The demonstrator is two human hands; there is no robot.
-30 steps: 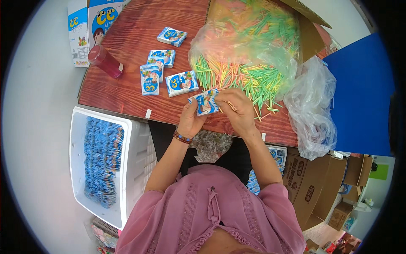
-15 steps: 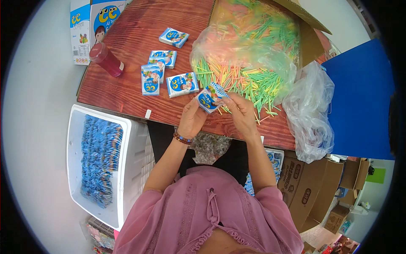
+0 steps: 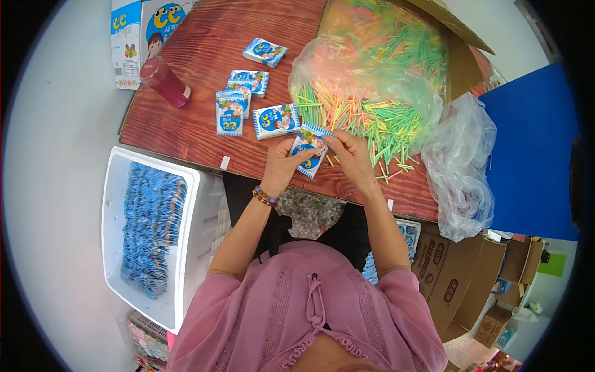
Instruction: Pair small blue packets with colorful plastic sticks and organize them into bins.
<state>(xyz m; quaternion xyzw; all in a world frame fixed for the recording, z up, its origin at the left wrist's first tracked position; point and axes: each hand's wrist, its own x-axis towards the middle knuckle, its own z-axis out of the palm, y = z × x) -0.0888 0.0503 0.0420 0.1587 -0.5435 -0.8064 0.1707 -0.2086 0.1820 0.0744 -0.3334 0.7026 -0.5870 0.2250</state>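
Above the table's near edge, my left hand (image 3: 282, 165) grips the lower left side of a small blue-and-white candy packet (image 3: 308, 155), thumb laid across its front. The fingers of my right hand (image 3: 353, 159) pinch the packet's upper right edge. Just beyond my left hand lies a stack of similar packets (image 3: 276, 121). Farther left, overlapping packets (image 3: 230, 115) rest on the wood, with another small stack (image 3: 264, 52) behind them. Past my right hand, thin pink, yellow and green candy sticks (image 3: 390, 127) spill from a clear plastic bag (image 3: 347, 68).
A red-brown wooden table (image 3: 204, 133) holds a jar of pink liquid (image 3: 165, 82). At left stands a white bin (image 3: 189, 248) filled with blue packets. A crumpled plastic bag (image 3: 462, 167) hangs at the right edge beside a blue panel (image 3: 530, 149). Cardboard boxes (image 3: 455, 273) stand lower right.
The packet has turned more upright in my hands, and my left thumb now lies across its front. The whole view has shifted slightly.
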